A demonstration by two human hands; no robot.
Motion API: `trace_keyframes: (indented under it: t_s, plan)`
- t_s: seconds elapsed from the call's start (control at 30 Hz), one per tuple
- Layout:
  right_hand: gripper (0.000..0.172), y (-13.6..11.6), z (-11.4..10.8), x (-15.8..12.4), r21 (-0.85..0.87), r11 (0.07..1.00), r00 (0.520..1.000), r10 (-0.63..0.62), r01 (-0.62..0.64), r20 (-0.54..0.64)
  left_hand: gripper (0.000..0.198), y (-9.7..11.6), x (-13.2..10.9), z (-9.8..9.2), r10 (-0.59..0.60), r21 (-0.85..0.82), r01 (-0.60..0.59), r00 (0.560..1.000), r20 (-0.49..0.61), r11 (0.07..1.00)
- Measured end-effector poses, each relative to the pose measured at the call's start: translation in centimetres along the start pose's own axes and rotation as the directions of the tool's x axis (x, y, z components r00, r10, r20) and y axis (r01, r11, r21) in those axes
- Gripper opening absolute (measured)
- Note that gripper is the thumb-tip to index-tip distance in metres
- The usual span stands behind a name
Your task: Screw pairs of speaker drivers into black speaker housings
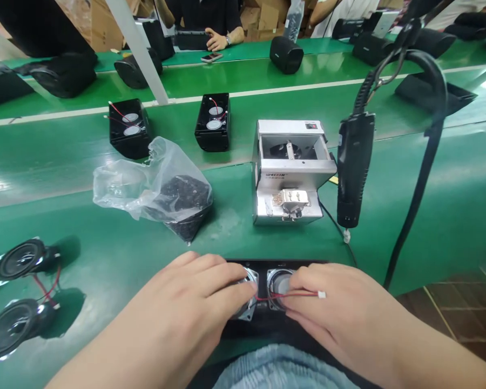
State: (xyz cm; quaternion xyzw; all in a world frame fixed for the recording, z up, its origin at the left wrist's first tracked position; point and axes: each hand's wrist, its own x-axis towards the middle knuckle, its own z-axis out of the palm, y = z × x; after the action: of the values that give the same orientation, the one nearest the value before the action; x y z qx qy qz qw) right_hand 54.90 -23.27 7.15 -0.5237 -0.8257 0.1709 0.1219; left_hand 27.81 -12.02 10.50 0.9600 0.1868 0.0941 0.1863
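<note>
Our left hand (186, 308) lies with fingers pressed together on a round silver-rimmed speaker (251, 278), our right hand (340, 308) likewise on a second round speaker (277, 283), both side by side along the long black rectangular housing (259, 324), with a thin red wire (267, 297) crossing between them.

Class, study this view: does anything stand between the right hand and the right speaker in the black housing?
Nothing solid does: the right hand touches the right speaker, and only a thin red wire crosses its front there.
</note>
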Motion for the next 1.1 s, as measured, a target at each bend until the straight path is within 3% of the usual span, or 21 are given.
trace_keyframes:
  t_s: [0.1, 0.2, 0.27, 0.43, 0.53, 0.77, 0.93, 0.97, 1.03, 1.07, 1.1]
  plan:
    - [0.01, 0.6, 0.1, -0.9, -0.006, 1.0, 1.0, 0.006, -0.006, 0.0, 0.041, -0.2, 1.3, 0.6, 0.071, 0.068, -0.074, 0.996, 0.047, 0.995]
    - [0.024, 1.1, -0.1, -1.3, -0.009, 1.0, 1.0, 0.005, -0.005, 0.028, 0.036, -0.7, 1.9, 1.5, 0.094, 0.148, -0.105, 0.992, 0.081, 0.983]
    - [0.025, 1.3, -0.2, -1.2, -0.042, 0.999, 0.999, -0.006, 0.008, 0.034, 0.037, -0.8, 2.0, 2.0, 0.102, 0.201, -0.118, 0.991, 0.085, 0.973]
    - [0.004, 1.5, -0.4, -0.5, -0.071, 0.996, 0.998, -0.054, 0.056, 0.027, 0.038, -0.7, 1.9, 2.5, 0.093, 0.197, -0.107, 0.993, 0.079, 0.975]
    - [0.002, 1.7, -0.3, -0.4, -0.047, 0.998, 0.999, -0.044, 0.045, 0.029, 0.041, -0.7, 1.8, 2.4, 0.075, 0.174, -0.089, 0.994, 0.082, 0.981]
    - [0.015, 2.1, 0.4, -0.7, -0.009, 0.999, 0.999, -0.03, 0.031, 0.044, 0.036, -1.0, 2.0, 2.5, 0.087, 0.146, -0.095, 0.995, 0.057, 0.985]
    - [0.027, 2.6, -1.6, -0.9, 0.042, 0.998, 0.994, -0.056, 0.052, 0.089, 0.035, -1.2, 2.0, 2.9, 0.08, 0.123, -0.082, 0.997, 0.019, 0.989]
    - [0.027, 2.8, -2.3, -0.9, 0.088, 0.994, 0.997, -0.068, 0.064, 0.033, 0.036, -1.3, 1.8, 3.0, 0.077, 0.124, -0.078, 0.997, 0.015, 0.989]
    - [0.021, 3.4, -3.4, -0.6, 0.141, 0.99, 0.967, 0.037, -0.001, -0.25, 0.039, -1.7, 1.0, 3.1, 0.063, 0.131, -0.062, 0.998, -0.002, 0.989]
    - [0.021, 3.9, -3.7, -0.4, 0.147, 0.986, 0.887, 0.138, -0.081, -0.44, 0.041, -1.9, 0.5, 3.2, 0.057, 0.13, -0.056, 0.998, -0.006, 0.99]
    - [0.024, 4.5, -3.8, 0.0, 0.152, 0.973, 0.759, 0.23, -0.173, -0.609, 0.043, -2.1, 0.0, 3.2, 0.048, 0.122, -0.047, 0.999, -0.005, 0.991]
